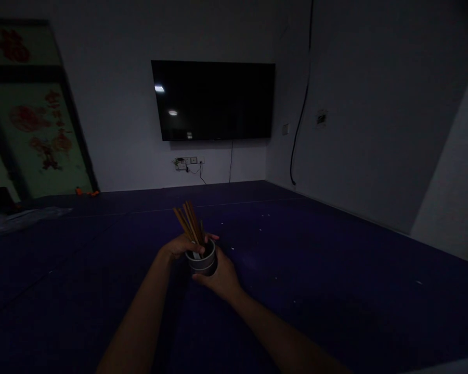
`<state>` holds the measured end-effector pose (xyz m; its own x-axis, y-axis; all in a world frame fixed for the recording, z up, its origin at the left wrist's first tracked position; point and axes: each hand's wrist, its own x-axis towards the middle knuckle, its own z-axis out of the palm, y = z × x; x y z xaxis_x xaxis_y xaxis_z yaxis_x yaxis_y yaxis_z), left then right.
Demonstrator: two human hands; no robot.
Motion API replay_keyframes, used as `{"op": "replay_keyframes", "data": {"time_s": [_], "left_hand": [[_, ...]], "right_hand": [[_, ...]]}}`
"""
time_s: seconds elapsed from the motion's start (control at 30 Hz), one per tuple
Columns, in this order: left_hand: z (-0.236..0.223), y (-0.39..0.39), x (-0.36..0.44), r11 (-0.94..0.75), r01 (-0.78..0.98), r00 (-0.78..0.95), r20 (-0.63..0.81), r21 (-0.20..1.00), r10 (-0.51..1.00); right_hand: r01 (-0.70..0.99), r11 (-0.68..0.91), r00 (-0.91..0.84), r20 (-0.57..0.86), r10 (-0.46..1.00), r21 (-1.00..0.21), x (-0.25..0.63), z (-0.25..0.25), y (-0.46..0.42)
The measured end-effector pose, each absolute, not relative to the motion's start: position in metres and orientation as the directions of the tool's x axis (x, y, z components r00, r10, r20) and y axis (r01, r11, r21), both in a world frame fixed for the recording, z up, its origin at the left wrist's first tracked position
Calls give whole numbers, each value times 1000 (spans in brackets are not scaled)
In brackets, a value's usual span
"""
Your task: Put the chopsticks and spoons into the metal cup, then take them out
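A dark round cup [201, 266] with a pale rim and a light band is held low in front of me. Long wooden chopsticks [189, 221] stand in it, leaning to the left, and a small pale piece [196, 254] shows at their base. My right hand [223, 275] wraps the cup's right side, its thumb across the front. From the left, my left hand [183, 245] closes around the lower part of the chopsticks at the rim, thumb over the cup's mouth. Its other fingers are mostly hidden behind the chopsticks.
Small white scraps [260, 229] dot the dark purple floor covering [335, 291]. Clear plastic sheeting [27, 217] lies at the left, with small orange objects [86, 192] by the door [70, 140]. A television [218, 101] hangs on the far wall; a black cable [302, 111] runs down the right wall.
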<state>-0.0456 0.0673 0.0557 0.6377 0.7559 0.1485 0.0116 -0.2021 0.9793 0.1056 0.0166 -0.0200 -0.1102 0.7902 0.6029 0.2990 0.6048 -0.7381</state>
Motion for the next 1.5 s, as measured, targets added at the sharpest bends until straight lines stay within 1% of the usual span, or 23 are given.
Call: {"op": "replay_keyframes", "data": {"time_s": [0.1,0.3,0.5,0.63,0.73,0.97,1.3,1.5], "left_hand": [[57,67,-47,-239,80,643,133,968,754],[68,63,-46,-359,222,676,122,906,727],[72,59,-44,-364,265,648,115,893,753],[70,60,-43,-340,295,597,106,893,795],[68,60,-42,-333,290,578,114,897,808],[67,60,-41,-324,215,582,146,921,800],[67,64,-42,-399,255,575,194,881,795],[70,64,-41,-396,200,566,224,896,793]], "right_hand": [[299,601,-106,601,792,-741,106,-20,16],[305,579,-89,582,808,-756,106,-21,17],[299,588,-95,589,802,-752,107,-22,17],[286,599,-95,599,795,-748,107,-23,19],[273,596,-89,597,797,-755,107,-25,21],[280,585,-79,589,805,-761,107,-26,22],[258,590,-75,593,801,-765,106,-25,21],[259,582,-83,582,809,-771,106,-21,18]]}}
